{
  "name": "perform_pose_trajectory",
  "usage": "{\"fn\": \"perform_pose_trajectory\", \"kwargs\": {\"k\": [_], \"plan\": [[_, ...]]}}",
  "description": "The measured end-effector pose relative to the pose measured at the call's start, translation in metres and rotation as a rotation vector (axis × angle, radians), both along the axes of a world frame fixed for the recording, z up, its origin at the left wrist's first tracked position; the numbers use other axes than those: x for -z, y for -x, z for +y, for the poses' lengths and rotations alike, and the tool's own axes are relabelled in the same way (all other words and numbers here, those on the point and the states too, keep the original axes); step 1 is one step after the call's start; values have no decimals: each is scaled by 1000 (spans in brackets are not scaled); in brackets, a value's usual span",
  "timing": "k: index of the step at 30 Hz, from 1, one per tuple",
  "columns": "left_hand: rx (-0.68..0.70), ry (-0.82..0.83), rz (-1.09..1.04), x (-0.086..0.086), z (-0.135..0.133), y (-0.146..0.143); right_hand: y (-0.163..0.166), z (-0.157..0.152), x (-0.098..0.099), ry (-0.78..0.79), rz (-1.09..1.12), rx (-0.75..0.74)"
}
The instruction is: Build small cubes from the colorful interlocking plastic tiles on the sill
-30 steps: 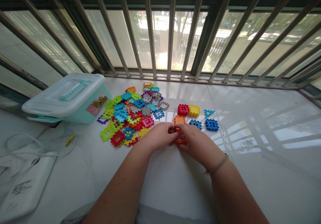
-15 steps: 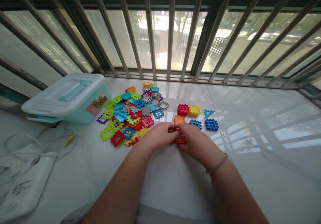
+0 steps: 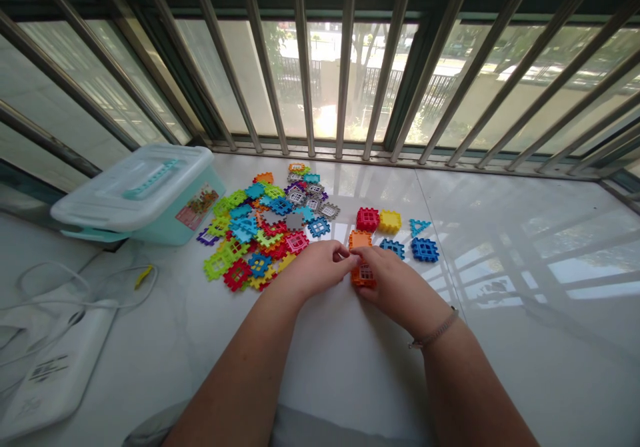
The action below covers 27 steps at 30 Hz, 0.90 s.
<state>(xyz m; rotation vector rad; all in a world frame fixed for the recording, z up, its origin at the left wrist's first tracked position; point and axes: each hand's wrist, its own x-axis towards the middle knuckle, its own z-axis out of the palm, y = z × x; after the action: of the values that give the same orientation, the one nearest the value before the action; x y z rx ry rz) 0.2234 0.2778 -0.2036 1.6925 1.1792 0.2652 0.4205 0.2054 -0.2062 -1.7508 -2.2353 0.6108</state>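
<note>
In the head view, my right hand (image 3: pixel 393 280) wraps round the right side of an orange window block (image 3: pixel 363 273), its thumb across the top edge. My left hand (image 3: pixel 324 265) is at the block's left side, fingers curled and thumb tip against its upper edge; the other fingertips are hidden. Just behind stands a second orange block (image 3: pixel 360 239), and whether the two are joined I cannot tell. Beyond are a red block (image 3: pixel 368 219) and a yellow block (image 3: pixel 390 221). Right of my fingers lie a blue window piece (image 3: pixel 393 249), a blue block (image 3: pixel 425 249) and a blue triangle (image 3: pixel 419 227).
A pile of coloured interlocking pieces (image 3: pixel 267 223) spreads over the white tiled floor on the left. Behind it stands a lidded teal box (image 3: pixel 150 193). A white power strip (image 3: pixel 65 360) with cables lies at the lower left. Metal window bars (image 3: pixel 345 67) run along the back.
My left hand has eased slightly off the orange block, and more of its front shows. My right hand keeps its hold. The whole view has shifted a little.
</note>
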Motion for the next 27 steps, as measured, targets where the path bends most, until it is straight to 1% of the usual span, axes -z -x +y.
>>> {"fn": "perform_pose_trajectory", "kwargs": {"k": [5,8,10,12,14,15,16,17,19,20,22,24,27], "plan": [[-80,-120,117,-2,2,3,-1,0,2,0,-2,4],[-139,-235,253,-11,1,1,0,-1,2,0,-12,9],[-239,-352,405,-20,-1,2,0,-1,0,4,-24,17],[-388,-485,575,-30,-2,8,1,-1,-2,13,-36,23],[-542,-560,716,-38,-1,21,2,-1,-4,24,-45,24],[-602,-550,769,-40,0,29,3,-2,-5,30,-49,24],[-656,-502,811,-41,2,38,3,-2,-6,35,-51,23],[-712,-425,846,-40,4,47,4,-2,-6,39,-52,23],[-737,-250,893,-36,9,64,4,-1,-7,43,-53,26],[-724,-180,917,-32,11,70,4,-1,-7,43,-52,27],[-646,-95,950,-26,13,76,4,0,-7,41,-48,28],[-563,-68,952,-21,13,76,4,0,-6,37,-44,26],[-489,-75,946,-18,11,72,3,0,-6,42,-44,29]]}}
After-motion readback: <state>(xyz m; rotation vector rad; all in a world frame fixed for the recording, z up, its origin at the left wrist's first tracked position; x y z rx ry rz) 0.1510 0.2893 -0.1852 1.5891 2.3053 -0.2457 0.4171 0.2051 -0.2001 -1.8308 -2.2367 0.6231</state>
